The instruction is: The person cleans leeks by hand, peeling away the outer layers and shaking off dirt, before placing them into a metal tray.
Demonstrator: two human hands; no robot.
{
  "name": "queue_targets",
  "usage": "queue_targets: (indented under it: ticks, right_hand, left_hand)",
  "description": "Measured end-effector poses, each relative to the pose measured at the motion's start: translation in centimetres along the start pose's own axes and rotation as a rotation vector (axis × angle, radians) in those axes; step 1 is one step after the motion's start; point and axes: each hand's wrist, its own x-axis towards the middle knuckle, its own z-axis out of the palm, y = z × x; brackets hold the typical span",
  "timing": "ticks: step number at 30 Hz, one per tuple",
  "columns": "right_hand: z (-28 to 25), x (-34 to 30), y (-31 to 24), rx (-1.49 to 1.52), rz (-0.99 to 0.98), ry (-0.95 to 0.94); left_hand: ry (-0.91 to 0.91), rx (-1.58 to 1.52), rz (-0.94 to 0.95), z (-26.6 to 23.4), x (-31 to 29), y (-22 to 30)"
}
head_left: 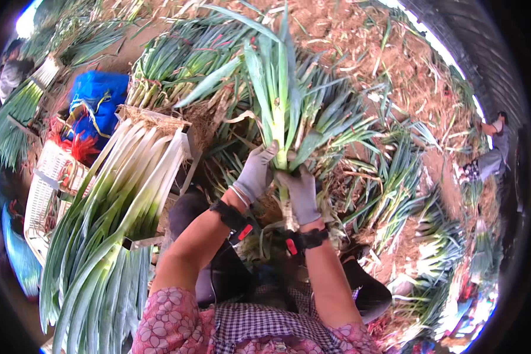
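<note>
Between my two gloved hands is a leek [280, 127], its root end toward me and its broad green leaves fanning away. My left hand [256, 174] wears a grey glove and closes on the stalk from the left, fingertips at the base of the leaves. Slightly lower, my right hand [301, 192], gloved alike, has its fingers bent around the pale lower stalk. Part of that stalk is hidden behind the right fingers. Loose leaves [330, 127] lie on the ground just beyond both hands.
At my left, trimmed leeks [115, 206] lie side by side on a metal-edged stand [184, 144]. Beside it are a white basket [46, 168], red strings [84, 147] and a blue bag [97, 97]. Leek piles [186, 56] cover the ground ahead and right. Another person [494, 144] is at far right.
</note>
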Motion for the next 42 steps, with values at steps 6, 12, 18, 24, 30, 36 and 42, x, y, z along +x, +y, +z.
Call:
queue_targets:
  ticks: [6,12,18,24,30,36,42]
  right_hand:
    - [2.3,1.8,2.8,0.26,-0.318,0.059]
    - [2.8,0.4,1.7,0.617,-0.28,0.213]
    - [-1.0,-7.2,9.7,0.187,0.076,0.165]
    - [-10.9,-13.5,13.9,-0.621,0.255,-0.042]
    - [-0.6,-2.2,-0.2,-0.735,-0.596,0.362]
    - [-0.7,2.3,1.7,0.306,-0.254,0.049]
    - [0.3,1.2,2.5,0.207,-0.311,0.227]
  left_hand:
    - [0.013,0.159,0.017,0.5,1.0,1.6]
    - [0.106,0.237,-0.007,-0.4,1.2,-0.5]
    - [0.29,0.23,0.027,-2.0,2.7,0.7]
    - [0.191,0.127,0.03,-1.9,3.2,1.6]
    - [0.009,0.047,-0.009,-2.5,2.8,0.4]
    - [-0.143,0.308,0.012,0.2,1.8,2.6]
    - [0.215,0.418,0.176,0.4,2.4,1.9]
